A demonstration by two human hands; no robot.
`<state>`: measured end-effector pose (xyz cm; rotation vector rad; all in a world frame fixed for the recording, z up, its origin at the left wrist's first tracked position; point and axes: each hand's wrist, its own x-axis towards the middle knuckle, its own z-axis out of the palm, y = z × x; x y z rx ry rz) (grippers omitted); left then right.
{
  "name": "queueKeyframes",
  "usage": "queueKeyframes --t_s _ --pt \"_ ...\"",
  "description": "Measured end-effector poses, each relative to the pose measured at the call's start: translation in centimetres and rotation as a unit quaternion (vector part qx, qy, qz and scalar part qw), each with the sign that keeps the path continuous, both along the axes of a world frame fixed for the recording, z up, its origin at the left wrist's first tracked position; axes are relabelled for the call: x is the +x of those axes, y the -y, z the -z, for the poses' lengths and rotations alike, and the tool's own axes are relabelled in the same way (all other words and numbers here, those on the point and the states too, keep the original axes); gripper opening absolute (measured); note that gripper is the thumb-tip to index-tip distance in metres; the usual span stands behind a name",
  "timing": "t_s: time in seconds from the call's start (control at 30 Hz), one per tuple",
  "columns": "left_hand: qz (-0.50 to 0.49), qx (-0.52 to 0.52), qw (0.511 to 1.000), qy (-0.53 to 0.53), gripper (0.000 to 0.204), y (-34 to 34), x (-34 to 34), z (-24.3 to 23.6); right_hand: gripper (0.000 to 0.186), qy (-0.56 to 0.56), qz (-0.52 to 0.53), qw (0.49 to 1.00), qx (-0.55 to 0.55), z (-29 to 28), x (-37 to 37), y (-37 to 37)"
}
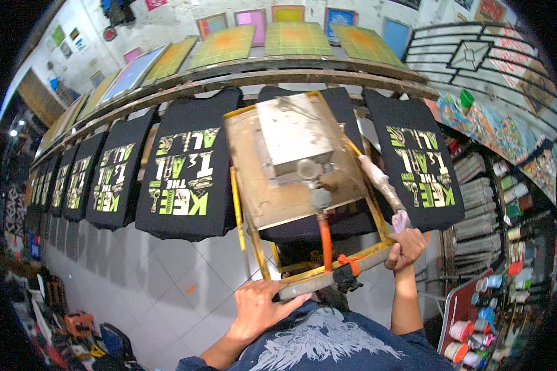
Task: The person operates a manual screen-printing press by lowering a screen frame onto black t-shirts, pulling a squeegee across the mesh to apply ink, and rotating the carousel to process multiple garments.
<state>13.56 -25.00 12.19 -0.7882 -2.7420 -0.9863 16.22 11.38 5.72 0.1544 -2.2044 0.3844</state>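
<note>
My left hand [260,309] grips the left end of a grey padded bar [309,285] at the near edge of a yellow metal frame [260,250]. My right hand [406,247] is closed on its right end, beside a pale wrapped cable [384,185]. The frame holds a tan plate [272,204] with a silver box [291,133] on top, a round fitting and an orange hose [325,241] running down toward the bar. The plate lies over a black T-shirt [337,99] on a board, hiding most of it.
Printed black T-shirts [185,161] [414,161] line the rack on both sides. Behind stand tilted greenish screens [297,43] on a wooden rail [241,77]. Paint pots [461,331] and grey stacked frames [470,204] are at the right, a tiled floor [185,272] below, tools [80,324] at lower left.
</note>
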Motion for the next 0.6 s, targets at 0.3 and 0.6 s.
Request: queueKeyframes --t_s 0.3,0.6 --pt "-0.015 0.037 0.998 -0.042 0.056 1.7 -1.7 2.3 0.011 0.012 -0.057 0.998 -0.01 -1.1 -3.5 1.7" --pt "-0.083 0.023 0.989 -0.118 0.036 2.9 -5.9 2.5 0.012 -0.003 -0.046 0.999 -0.022 -2.5 -7.3 3.0"
